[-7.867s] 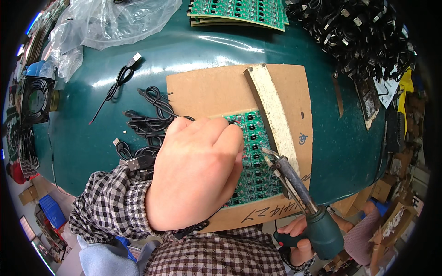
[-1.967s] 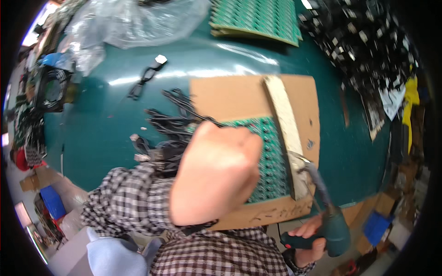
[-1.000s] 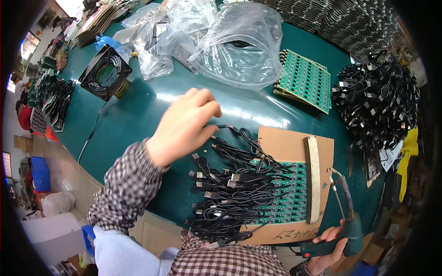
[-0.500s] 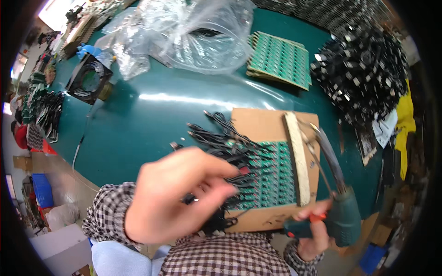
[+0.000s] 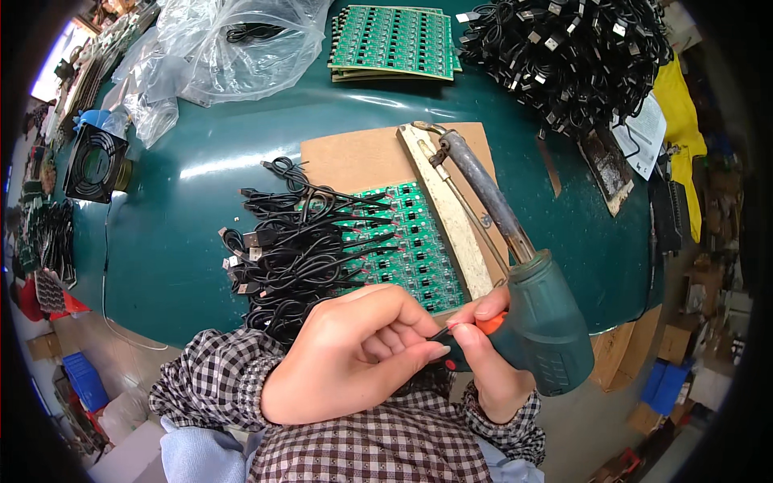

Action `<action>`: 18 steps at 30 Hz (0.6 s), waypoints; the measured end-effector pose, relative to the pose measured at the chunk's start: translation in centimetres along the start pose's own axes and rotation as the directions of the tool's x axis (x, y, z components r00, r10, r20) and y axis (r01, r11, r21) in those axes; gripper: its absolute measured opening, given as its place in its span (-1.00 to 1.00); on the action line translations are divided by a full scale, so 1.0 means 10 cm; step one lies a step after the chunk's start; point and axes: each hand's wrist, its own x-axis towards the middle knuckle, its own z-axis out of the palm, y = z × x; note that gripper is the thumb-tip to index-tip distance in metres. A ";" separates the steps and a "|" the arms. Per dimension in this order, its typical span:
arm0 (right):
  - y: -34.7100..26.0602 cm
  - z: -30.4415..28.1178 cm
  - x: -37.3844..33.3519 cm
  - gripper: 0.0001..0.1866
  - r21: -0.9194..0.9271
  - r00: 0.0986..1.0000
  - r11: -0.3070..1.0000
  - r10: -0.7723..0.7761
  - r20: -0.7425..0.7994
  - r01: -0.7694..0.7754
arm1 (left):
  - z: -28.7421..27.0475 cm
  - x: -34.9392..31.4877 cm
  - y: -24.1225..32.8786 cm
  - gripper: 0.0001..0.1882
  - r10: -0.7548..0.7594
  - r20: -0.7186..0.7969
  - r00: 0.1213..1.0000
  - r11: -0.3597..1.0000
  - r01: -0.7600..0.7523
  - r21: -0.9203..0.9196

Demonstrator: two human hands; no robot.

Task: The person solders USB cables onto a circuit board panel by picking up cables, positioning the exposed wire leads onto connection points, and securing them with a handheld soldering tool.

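My left hand (image 5: pixel 350 354) pinches the end of a thin black cable (image 5: pixel 440 334) between thumb and forefinger. Wrapped around the handle of a dark green soldering gun (image 5: pixel 551 326) is my right hand (image 5: pixel 495 366), its thumb and forefinger meeting the cable end by an orange trigger (image 5: pixel 491 324). The gun's metal barrel points away, with a thin tube alongside and its bent tip at the far end of a pale strip (image 5: pixel 451 221). Left of that strip lies a green circuit board panel (image 5: pixel 423 249). Several coiled black USB cables (image 5: pixel 298 266) reach its left side, some with leads on it.
Cardboard (image 5: pixel 346 157) lies under the panel. Beyond are a stack of green board panels (image 5: pixel 394 40), clear plastic bags (image 5: pixel 233 60) and a large heap of black USB cables (image 5: pixel 572 60). A small black fan (image 5: pixel 95 165) stands at left; a dark tray (image 5: pixel 608 173) at right.
My left hand has moved right to meet my right hand, and a cable end now shows between their fingers. The view has shifted, so the board and cables appear farther up and left.
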 end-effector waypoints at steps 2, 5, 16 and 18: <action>-0.02 -0.03 -0.01 -0.69 0.039 1.000 0.999 0.016 -0.011 -0.016 | 0.01 0.03 -0.04 -0.87 0.046 0.019 0.999 0.999 -0.046 -0.009; -0.03 -0.04 0.00 -0.68 0.149 0.999 0.988 0.034 -0.018 -0.031 | 0.06 0.03 -0.09 -0.88 0.105 0.023 0.994 0.994 -0.104 -0.035; -0.05 -0.22 0.03 -0.73 0.309 0.993 0.947 0.108 -0.042 -0.090 | 0.18 0.03 -0.12 -0.88 0.208 -0.096 0.973 0.978 -0.208 0.016; -0.09 -0.15 0.02 -0.53 0.176 0.986 0.977 0.141 -0.089 -0.123 | 0.20 0.03 -0.10 -0.89 0.173 -0.135 0.976 0.985 -0.167 0.049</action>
